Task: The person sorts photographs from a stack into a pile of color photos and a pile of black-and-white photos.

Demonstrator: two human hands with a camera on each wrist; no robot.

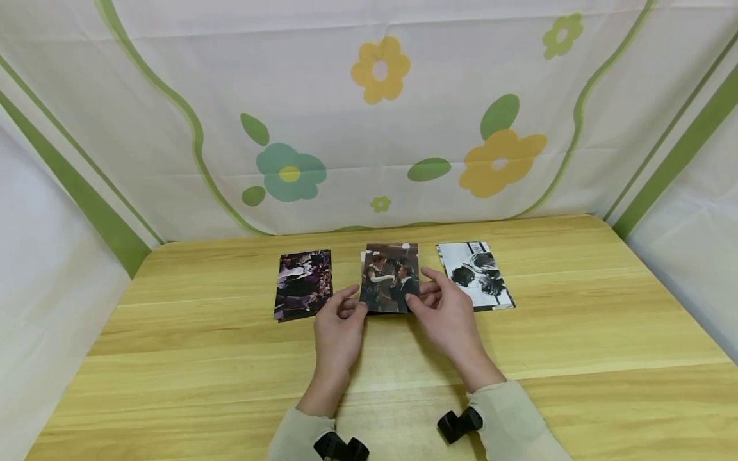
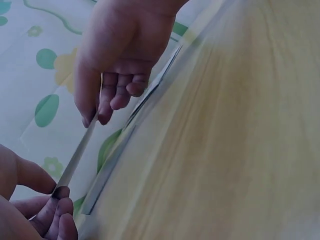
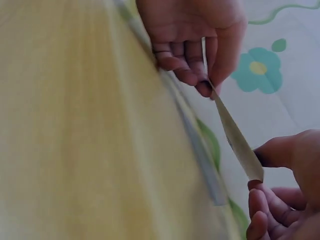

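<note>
Both hands hold one colour photo [image 1: 390,277] above the wooden table [image 1: 576,333], at the middle of a row of three prints near the table's far edge. Left hand [image 1: 337,330] pinches the photo's lower left edge, thumb on top and fingers curled underneath. Right hand [image 1: 446,314] pinches the lower right edge the same way, thumb on the picture face.

Right wrist view: the photo [image 3: 235,135] shows edge-on as a thin strip, lifted off the table, stretched between the left hand [image 3: 192,35] above and the right hand [image 3: 280,190] below. Left wrist view: the same strip [image 2: 80,150] runs from the right hand [image 2: 120,55] down to the left hand [image 2: 30,210]; both grip it with thumb against fingertips.

A white edge peeks out behind the held photo's top left corner in the head view, possibly another print lying under it; hard to tell.

Dark print [image 1: 303,284] lies flat on the table just left of the held photo, not touching it. Black-and-white print [image 1: 475,275] lies flat just right, its near left corner partly hidden by the right hand's fingers.

Floral cloth [image 1: 369,115] with green, yellow and teal flowers hangs behind the table. Black wrist camera mounts [image 1: 458,424] show on both sleeves at the bottom of the frame.
</note>
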